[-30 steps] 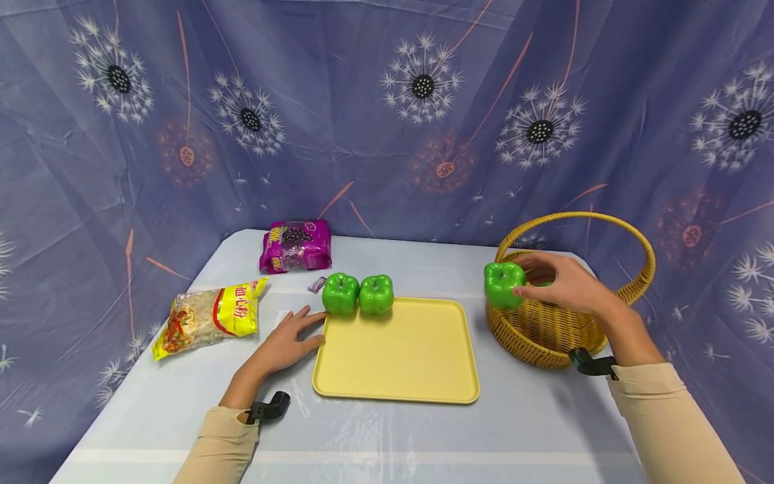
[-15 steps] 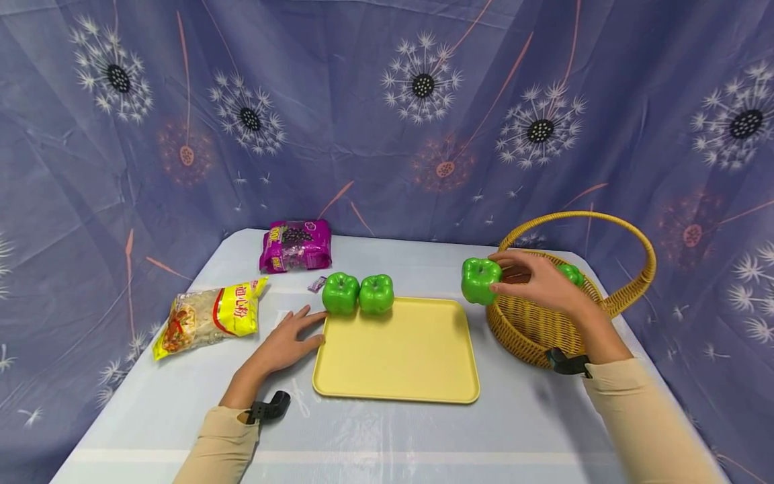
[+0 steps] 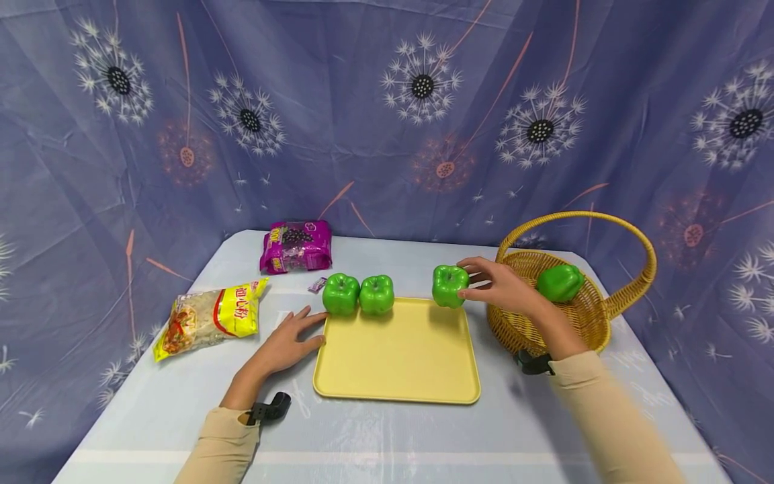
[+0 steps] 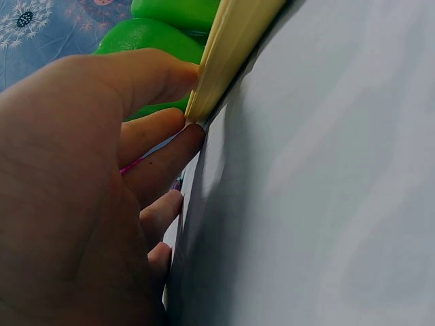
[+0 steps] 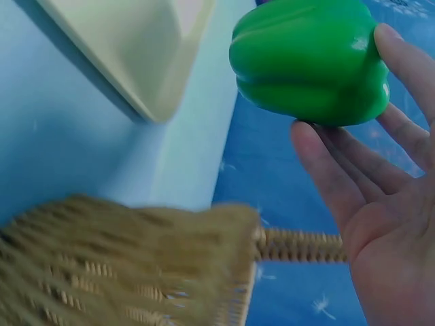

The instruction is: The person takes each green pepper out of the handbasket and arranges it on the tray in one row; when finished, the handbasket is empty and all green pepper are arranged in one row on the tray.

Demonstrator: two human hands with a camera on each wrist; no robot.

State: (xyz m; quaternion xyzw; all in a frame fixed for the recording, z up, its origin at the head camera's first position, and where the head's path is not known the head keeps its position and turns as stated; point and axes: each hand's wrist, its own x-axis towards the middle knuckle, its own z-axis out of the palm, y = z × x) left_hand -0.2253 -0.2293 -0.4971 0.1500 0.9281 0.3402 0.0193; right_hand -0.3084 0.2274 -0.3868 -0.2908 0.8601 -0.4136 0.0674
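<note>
In the head view my right hand (image 3: 498, 288) pinches a green bell pepper (image 3: 449, 286) between thumb and fingers, over the far right corner of the yellow tray (image 3: 396, 356). The right wrist view shows the same bell pepper (image 5: 309, 61) held at the fingertips, above the table. Two more green bell peppers, a left one (image 3: 340, 294) and a right one (image 3: 376, 294), sit side by side at the tray's far left corner. My left hand (image 3: 290, 341) touches the tray's left edge; in the left wrist view its thumb and fingertips meet the tray rim (image 4: 221, 61).
A wicker basket (image 3: 502, 336) with a tall handle stands right of the tray, another green bell pepper (image 3: 560, 282) inside. At the left lie a yellow noodle bag (image 3: 208, 318), a purple candy bag (image 3: 296, 247) and a small wrapped candy (image 3: 317, 285). A patterned curtain (image 3: 363, 134) hangs behind.
My right hand has carried the bell pepper left, from over the basket to the tray's far right corner. The pepper left in the basket now shows fully. My left hand has stayed put.
</note>
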